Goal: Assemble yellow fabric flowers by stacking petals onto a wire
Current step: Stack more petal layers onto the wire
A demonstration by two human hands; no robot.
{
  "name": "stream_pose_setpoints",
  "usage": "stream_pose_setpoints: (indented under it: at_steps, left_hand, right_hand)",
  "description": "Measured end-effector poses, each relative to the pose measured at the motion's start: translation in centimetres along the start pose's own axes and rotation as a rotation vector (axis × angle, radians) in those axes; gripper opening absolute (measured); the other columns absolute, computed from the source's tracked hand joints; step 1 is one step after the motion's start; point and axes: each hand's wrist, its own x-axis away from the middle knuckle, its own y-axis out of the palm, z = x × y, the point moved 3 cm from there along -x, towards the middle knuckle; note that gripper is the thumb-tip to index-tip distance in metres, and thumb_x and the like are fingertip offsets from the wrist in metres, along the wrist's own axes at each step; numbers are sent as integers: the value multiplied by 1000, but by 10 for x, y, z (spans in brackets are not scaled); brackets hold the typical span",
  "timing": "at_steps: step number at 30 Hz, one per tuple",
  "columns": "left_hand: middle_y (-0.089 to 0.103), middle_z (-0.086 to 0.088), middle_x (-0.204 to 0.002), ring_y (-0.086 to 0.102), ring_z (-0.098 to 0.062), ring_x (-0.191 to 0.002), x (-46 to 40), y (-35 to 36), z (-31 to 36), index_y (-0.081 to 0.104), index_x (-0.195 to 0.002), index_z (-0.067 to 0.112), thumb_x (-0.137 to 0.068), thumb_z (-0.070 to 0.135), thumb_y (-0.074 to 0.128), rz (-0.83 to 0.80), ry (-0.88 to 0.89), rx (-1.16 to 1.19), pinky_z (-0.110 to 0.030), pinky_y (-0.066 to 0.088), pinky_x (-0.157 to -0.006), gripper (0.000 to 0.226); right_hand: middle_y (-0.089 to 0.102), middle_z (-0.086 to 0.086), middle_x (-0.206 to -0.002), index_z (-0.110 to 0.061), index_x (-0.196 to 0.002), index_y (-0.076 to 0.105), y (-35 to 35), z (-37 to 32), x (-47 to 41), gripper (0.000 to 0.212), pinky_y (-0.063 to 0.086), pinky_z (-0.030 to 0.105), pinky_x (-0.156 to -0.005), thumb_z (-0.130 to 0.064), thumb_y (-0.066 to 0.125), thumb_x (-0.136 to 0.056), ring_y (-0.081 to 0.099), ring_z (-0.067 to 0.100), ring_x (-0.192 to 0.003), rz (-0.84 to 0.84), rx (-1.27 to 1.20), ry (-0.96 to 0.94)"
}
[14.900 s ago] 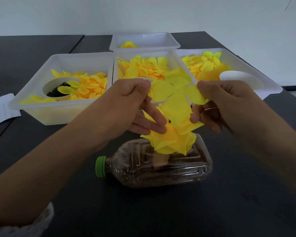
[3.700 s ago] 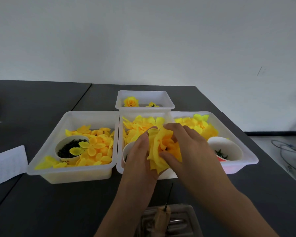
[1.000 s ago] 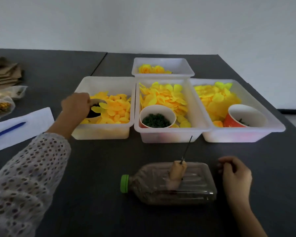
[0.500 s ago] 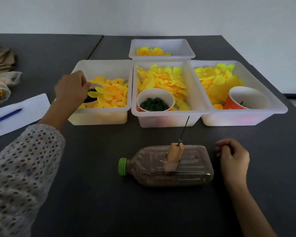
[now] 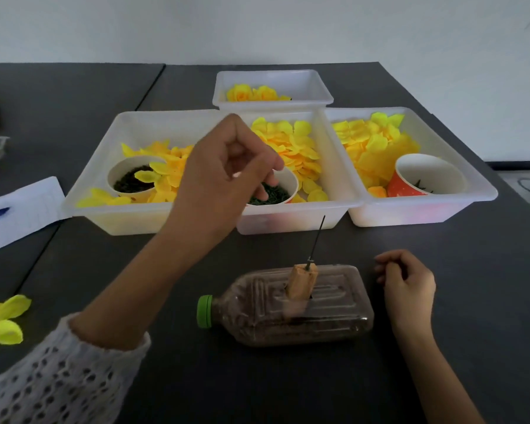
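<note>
We see our left hand [image 5: 224, 172] raised before the middle tray [image 5: 334, 179], fingers curled as if pinching something too small to make out. Our right hand [image 5: 407, 283] rests loosely curled on the table [image 5: 471, 301] beside the bottle [image 5: 288, 307], whose wire [image 5: 317, 240] stands bare.

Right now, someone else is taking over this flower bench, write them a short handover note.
Left hand is raised over the middle tray, fingertips pinched; whatever it holds is too small to see. Right hand rests loosely curled on the table beside the bottle.
The wire stands bare in the cork on the bottle.
Finished flowers lie in the far tray.
Left: stack petals onto the wire.
</note>
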Motion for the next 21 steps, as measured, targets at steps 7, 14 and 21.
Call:
stream_pose_setpoints:
  at_steps: [7, 14, 21]
  left_hand:
    - [68, -7, -82, 66, -13, -73, 7, 39, -3, 59, -90, 6, -92, 1, 58, -194, -45, 96, -24, 50, -61, 5]
    - [73, -4, -85, 68, -13, -70, 8, 38, -4, 58, -84, 11, -90, 0, 63, -166, -32, 90, -30, 50, -58, 13]
    - [67, -10, -80, 58, -11, -66, 9, 39, -2, 68, -85, 17, -88, 9, 68, -197, -16, 37, -35, 50, -63, 8]
  right_hand:
    - [64, 0, -75, -21, -81, 63, -1, 1, 0, 30, 46, 24, -61, 0, 45, -92, 60, 4, -66, -4, -18, 3]
    - [64, 0, -75, -21, -81, 63, -1, 0, 0, 30, 45, 23, -60, 0, 45, -92, 60, 4, -66, -13, -14, -13]
    - [63, 0, -73, -20, -80, 63, -1, -2, 1, 30, 45, 23, -58, 1, 45, -92, 59, 4, -64, -9, -18, -15]
